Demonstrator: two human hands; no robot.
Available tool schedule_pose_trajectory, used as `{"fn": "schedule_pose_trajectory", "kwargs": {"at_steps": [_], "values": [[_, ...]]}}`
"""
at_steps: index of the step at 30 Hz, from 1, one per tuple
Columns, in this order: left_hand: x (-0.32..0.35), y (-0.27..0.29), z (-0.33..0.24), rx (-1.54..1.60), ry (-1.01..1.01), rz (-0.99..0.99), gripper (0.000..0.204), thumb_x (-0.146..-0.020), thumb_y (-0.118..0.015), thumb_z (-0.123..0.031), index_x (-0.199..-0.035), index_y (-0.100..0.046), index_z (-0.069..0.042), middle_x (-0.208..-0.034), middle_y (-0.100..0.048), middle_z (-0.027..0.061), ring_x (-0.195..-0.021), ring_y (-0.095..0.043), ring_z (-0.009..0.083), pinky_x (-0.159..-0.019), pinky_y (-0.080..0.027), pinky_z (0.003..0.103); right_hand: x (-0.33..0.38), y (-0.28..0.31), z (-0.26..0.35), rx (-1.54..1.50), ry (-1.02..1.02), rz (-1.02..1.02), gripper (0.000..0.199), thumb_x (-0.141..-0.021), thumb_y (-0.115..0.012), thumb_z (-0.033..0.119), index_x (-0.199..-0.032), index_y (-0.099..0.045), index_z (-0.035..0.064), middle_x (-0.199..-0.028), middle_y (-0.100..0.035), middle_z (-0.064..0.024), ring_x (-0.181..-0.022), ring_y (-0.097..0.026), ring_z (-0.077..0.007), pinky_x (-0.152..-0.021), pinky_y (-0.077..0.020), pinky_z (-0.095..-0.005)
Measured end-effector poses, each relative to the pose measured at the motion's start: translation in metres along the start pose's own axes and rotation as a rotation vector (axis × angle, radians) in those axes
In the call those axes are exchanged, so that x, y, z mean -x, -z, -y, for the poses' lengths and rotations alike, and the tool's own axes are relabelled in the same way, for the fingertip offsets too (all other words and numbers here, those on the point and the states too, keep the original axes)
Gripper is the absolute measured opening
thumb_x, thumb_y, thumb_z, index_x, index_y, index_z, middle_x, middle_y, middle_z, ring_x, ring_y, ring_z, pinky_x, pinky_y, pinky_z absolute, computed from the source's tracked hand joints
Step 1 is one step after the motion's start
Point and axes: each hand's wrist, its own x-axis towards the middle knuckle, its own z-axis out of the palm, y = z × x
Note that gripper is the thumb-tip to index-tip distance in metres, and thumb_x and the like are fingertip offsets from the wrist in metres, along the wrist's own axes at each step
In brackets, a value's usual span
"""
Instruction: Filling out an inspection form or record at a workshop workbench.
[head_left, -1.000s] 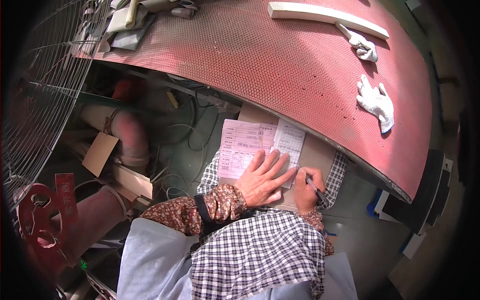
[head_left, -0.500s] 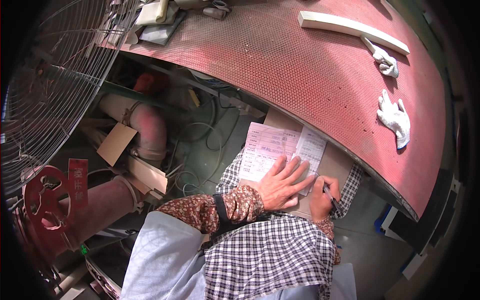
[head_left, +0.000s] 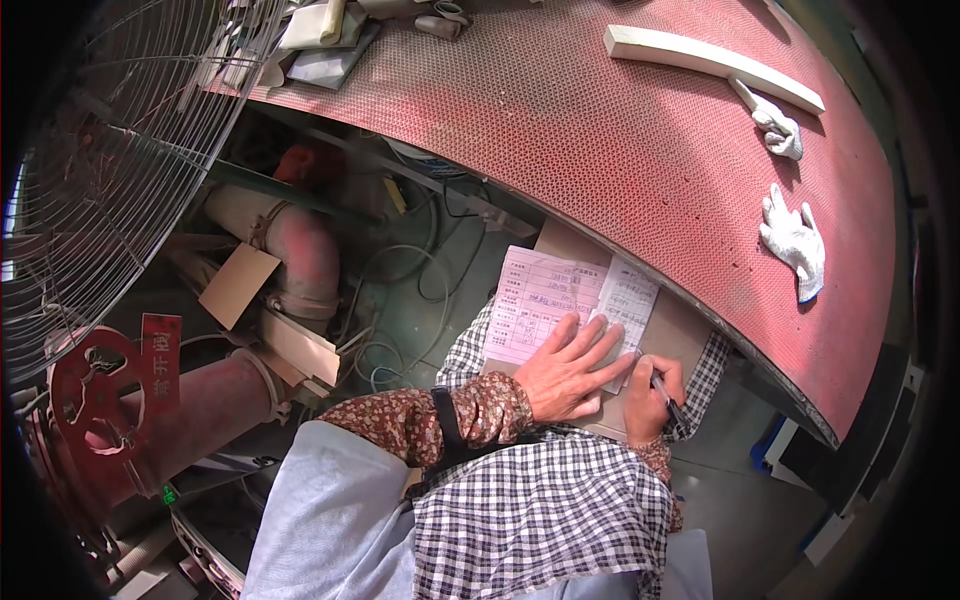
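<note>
My left hand (head_left: 568, 372) lies flat with fingers spread across a pink printed form (head_left: 530, 310) and a narrower white slip (head_left: 630, 292). Both papers rest on a brown cardboard sheet (head_left: 680, 328) over my lap. Just right of those fingertips, my right hand (head_left: 652, 400) is closed around a dark pen (head_left: 664, 392), its tip at the slip's lower edge. The pen point itself is mostly hidden by the fingers. A checked black-and-white cloth (head_left: 545, 500) covers my lap beneath the cardboard.
A red textured bench top (head_left: 560, 130) curves close beyond the papers, bearing two white gloves (head_left: 793, 243) and a pale bar (head_left: 715, 66). At left stand a wire fan guard (head_left: 130, 150), red pipes (head_left: 200, 420) with a handwheel (head_left: 95, 392), and cardboard pieces (head_left: 238, 286).
The whole view has shifted slightly, so things sit a little further right. My left hand stays flat on the papers, and my right hand keeps its grip on the pen.
</note>
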Motion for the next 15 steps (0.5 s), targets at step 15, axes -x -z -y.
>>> {"fn": "schedule_pose_trajectory", "kwargs": {"at_steps": [15], "values": [[0.0009, -0.0016, 0.0004, -0.01, -0.004, -0.015, 0.085, -0.08, -0.067, -0.043, -0.157, -0.037, -0.024, -0.16, -0.037, 0.0155, -0.144, -0.039, 0.0381, -0.116, -0.027, 0.063, 0.0004, 0.0009, -0.0006, -0.016, -0.012, 0.005, 0.017, -0.095, -0.065, 0.016, -0.092, -0.063, -0.0005, -0.077, -0.064, -0.006, -0.069, -0.057, -0.0126, -0.063, -0.0491, -0.0315]]}}
